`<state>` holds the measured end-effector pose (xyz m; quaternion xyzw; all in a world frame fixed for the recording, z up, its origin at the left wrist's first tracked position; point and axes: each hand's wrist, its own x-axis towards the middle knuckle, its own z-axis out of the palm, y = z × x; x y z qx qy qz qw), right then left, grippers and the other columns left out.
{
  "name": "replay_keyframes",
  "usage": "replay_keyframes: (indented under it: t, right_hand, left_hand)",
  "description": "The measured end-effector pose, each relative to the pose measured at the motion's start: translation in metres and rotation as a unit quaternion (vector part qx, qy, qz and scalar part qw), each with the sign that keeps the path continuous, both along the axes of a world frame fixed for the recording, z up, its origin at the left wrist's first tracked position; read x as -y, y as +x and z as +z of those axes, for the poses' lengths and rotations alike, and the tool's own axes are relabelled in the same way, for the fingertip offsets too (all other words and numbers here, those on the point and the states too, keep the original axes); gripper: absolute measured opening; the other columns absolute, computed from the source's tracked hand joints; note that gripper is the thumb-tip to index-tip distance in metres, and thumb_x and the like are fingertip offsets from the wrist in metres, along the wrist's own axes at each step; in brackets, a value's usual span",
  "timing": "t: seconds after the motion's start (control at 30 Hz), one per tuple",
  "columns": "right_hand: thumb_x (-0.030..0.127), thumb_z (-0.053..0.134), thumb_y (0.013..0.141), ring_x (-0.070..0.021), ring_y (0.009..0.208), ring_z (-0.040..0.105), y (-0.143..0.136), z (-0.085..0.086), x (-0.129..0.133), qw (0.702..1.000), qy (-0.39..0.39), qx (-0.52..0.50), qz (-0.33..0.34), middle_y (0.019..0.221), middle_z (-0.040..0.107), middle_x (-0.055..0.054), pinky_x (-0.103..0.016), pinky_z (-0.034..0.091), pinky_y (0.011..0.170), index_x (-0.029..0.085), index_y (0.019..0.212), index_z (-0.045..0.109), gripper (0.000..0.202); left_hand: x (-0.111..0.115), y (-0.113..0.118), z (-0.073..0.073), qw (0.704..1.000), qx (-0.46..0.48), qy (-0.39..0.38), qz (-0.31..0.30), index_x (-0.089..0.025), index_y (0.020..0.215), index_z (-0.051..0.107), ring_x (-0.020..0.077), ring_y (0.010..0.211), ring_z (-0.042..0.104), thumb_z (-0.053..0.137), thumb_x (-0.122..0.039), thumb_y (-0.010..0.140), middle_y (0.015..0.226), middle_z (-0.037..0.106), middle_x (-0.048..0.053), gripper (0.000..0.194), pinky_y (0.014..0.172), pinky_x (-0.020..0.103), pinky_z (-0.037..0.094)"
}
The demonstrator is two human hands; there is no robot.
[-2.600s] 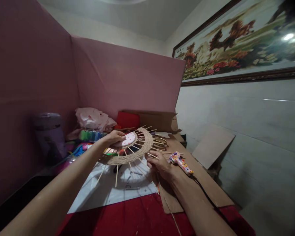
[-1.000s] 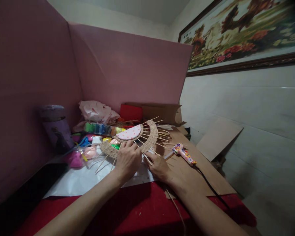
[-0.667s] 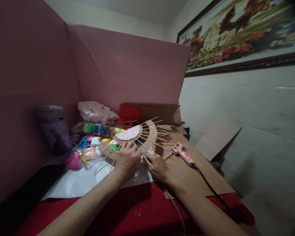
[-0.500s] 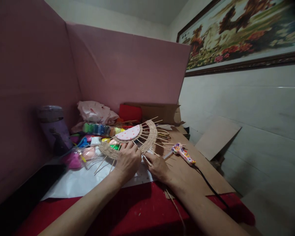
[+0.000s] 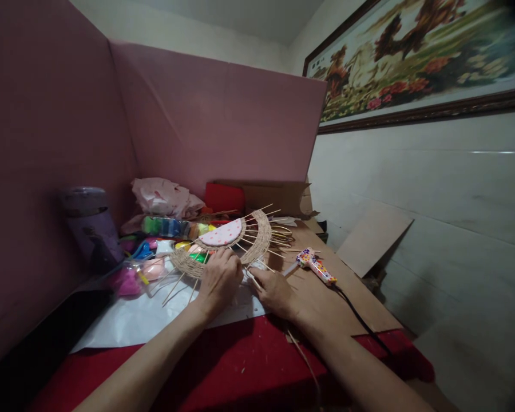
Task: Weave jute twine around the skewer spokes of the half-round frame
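A half-round woven piece (image 5: pixel 261 237) of brown twine on thin sticks is tilted up over the table. At its centre sits a white half-disc (image 5: pixel 223 233) with pink dots. My left hand (image 5: pixel 220 279) is closed on the lower edge of the weave, its back hiding the fingertips. Just to the right, my right hand (image 5: pixel 272 290) pinches a strand by the ends of the sticks. A loose length of twine (image 5: pixel 304 357) trails from below that wrist over the table's front edge.
A flower-patterned glue gun (image 5: pixel 317 266) lies on cardboard (image 5: pixel 347 309) at right, its black cord running forward. Bagged coloured clay (image 5: pixel 126 281), blue scissors (image 5: pixel 143 250) and a purple tumbler (image 5: pixel 92 229) stand at left. White sheeting (image 5: pixel 120 326) covers part of the red cloth (image 5: pixel 223 366).
The whole view has shifted slightly. Both hands keep nearly the same place on the woven piece; the right fingers have moved only a little.
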<state>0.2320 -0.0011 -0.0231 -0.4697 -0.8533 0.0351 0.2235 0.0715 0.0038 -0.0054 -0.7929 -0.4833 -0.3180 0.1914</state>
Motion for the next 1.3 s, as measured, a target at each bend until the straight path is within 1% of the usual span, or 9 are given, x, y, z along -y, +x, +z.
replay_keyframes:
  t: [0.2, 0.47, 0.53, 0.6, 0.7, 0.8, 0.9, 1.17, 1.3]
  right_hand:
    - [0.024, 0.047, 0.086, -0.0147, 0.072, 0.053, 0.007, 0.011, 0.016, 0.997, -0.061, -0.002, 0.046, 0.082, 0.062, -0.005, -0.024, 0.032, 0.063, 0.018, 0.079, 0.059, 0.015]
    - [0.025, 0.048, 0.086, -0.0171, 0.084, 0.053, 0.029, 0.036, 0.065, 0.996, -0.072, 0.009, 0.054, 0.09, 0.062, -0.004, -0.027, 0.035, 0.072, 0.021, 0.087, 0.061, 0.014]
    - [0.027, 0.047, 0.087, -0.017, 0.079, 0.055, 0.039, 0.039, 0.068, 0.998, -0.054, 0.016, 0.004, 0.084, 0.064, -0.003, -0.027, 0.035, 0.068, 0.022, 0.081, 0.063, 0.018]
    - [0.028, 0.043, 0.089, -0.0172, 0.075, 0.056, 0.052, 0.041, 0.062, 0.995, -0.018, 0.016, -0.094, 0.079, 0.065, -0.002, -0.027, 0.034, 0.066, 0.023, 0.079, 0.064, 0.024]
    - [0.027, 0.038, 0.09, -0.0209, 0.088, 0.057, 0.076, 0.038, 0.039, 0.963, 0.055, 0.035, -0.263, 0.098, 0.064, -0.008, -0.029, 0.035, 0.07, 0.02, 0.096, 0.063, 0.026]
    - [0.04, 0.046, 0.086, -0.0272, 0.096, 0.055, 0.098, 0.031, 0.012, 0.93, 0.024, 0.099, -0.354, 0.103, 0.061, -0.016, -0.033, 0.036, 0.074, 0.014, 0.106, 0.059, 0.035]
    - [0.041, 0.053, 0.081, -0.0257, 0.098, 0.054, 0.111, 0.022, -0.005, 0.938, -0.028, 0.088, -0.333, 0.104, 0.061, -0.013, -0.032, 0.036, 0.076, 0.017, 0.104, 0.059, 0.034]
    - [0.034, 0.036, 0.09, -0.0234, 0.099, 0.055, 0.125, 0.018, -0.008, 0.961, -0.045, 0.028, -0.27, 0.107, 0.061, -0.013, -0.029, 0.036, 0.079, 0.018, 0.11, 0.056, 0.033]
    - [0.042, 0.036, 0.088, -0.0225, 0.089, 0.057, 0.138, 0.017, -0.012, 0.972, -0.048, -0.082, -0.213, 0.094, 0.064, -0.009, -0.029, 0.04, 0.073, 0.019, 0.1, 0.06, 0.035]
  left_hand:
    - [-0.003, -0.003, -0.003, 0.998, 0.049, -0.035, -0.024, -0.017, 0.07, 0.057, 0.0193, 0.08, 0.052, 0.047, -0.013, 0.078, 0.08, 0.059, 0.007, 0.014, 0.073, 0.033, 0.042]
    - [-0.006, -0.005, -0.011, 0.996, 0.049, -0.067, -0.032, -0.018, 0.069, 0.057, 0.0183, 0.079, 0.053, 0.047, -0.013, 0.078, 0.08, 0.059, 0.007, 0.015, 0.073, 0.032, 0.042]
    - [-0.006, -0.005, -0.011, 0.995, 0.049, -0.078, -0.036, -0.017, 0.069, 0.057, 0.0182, 0.079, 0.053, 0.047, -0.013, 0.078, 0.081, 0.059, 0.007, 0.014, 0.073, 0.031, 0.042]
    - [-0.006, -0.006, -0.01, 0.994, 0.05, -0.085, -0.039, -0.017, 0.068, 0.057, 0.0181, 0.079, 0.052, 0.046, -0.012, 0.077, 0.081, 0.059, 0.007, 0.015, 0.073, 0.031, 0.042]
    - [-0.006, -0.006, -0.01, 0.994, 0.053, -0.086, -0.047, -0.017, 0.068, 0.057, 0.0181, 0.078, 0.052, 0.046, -0.011, 0.077, 0.08, 0.058, 0.007, 0.015, 0.072, 0.031, 0.041]
    - [-0.007, -0.006, -0.01, 0.994, 0.049, -0.082, -0.05, -0.018, 0.068, 0.057, 0.0184, 0.078, 0.051, 0.048, -0.012, 0.077, 0.079, 0.058, 0.006, 0.014, 0.071, 0.031, 0.041]
    - [-0.007, -0.007, -0.011, 0.995, 0.043, -0.08, -0.046, -0.018, 0.067, 0.056, 0.0186, 0.078, 0.051, 0.048, -0.013, 0.077, 0.078, 0.057, 0.006, 0.014, 0.071, 0.031, 0.041]
    - [-0.007, -0.008, -0.014, 0.995, 0.042, -0.084, -0.043, -0.017, 0.069, 0.057, 0.0188, 0.079, 0.051, 0.048, -0.014, 0.079, 0.079, 0.057, 0.005, 0.014, 0.072, 0.031, 0.041]
    - [-0.007, -0.008, -0.015, 0.994, 0.045, -0.087, -0.041, -0.016, 0.069, 0.057, 0.0182, 0.08, 0.051, 0.047, -0.012, 0.078, 0.081, 0.058, 0.006, 0.014, 0.073, 0.03, 0.041]
